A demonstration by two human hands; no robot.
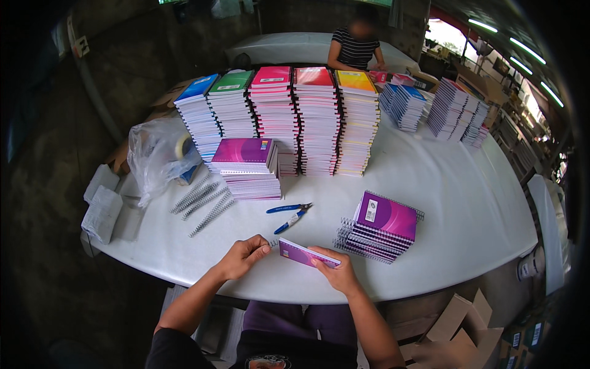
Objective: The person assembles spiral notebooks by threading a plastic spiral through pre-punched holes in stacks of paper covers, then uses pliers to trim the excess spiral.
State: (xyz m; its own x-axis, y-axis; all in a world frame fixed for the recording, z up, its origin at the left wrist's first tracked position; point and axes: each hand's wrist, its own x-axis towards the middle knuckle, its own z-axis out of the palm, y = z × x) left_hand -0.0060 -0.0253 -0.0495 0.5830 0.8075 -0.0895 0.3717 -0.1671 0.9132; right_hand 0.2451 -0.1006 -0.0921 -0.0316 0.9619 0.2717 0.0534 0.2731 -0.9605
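Note:
In my right hand (335,268) is a purple notebook (301,254), held tilted above the table's near edge with the thumb on its cover. At the notebook's left end, my left hand (244,255) pinches a dark wire spiral (274,243); how far the spiral runs into the holes is too small to tell. Just beyond lie blue-handled cutting pliers (289,216), jaws pointing right. To the right stands a stack of purple spiral notebooks (386,222), wire coils sticking out at its sides. Loose metal spirals (206,200) lie to the left, beside a pile of purple notebooks (249,175).
Tall notebook stacks (316,123) in several colours line the table's middle. A clear plastic bag (157,160) and tape roll (182,146) sit at left, near white blocks (103,206). More stacks (455,111) stand far right. A person (356,46) sits across. Cardboard boxes (461,326) lie below right.

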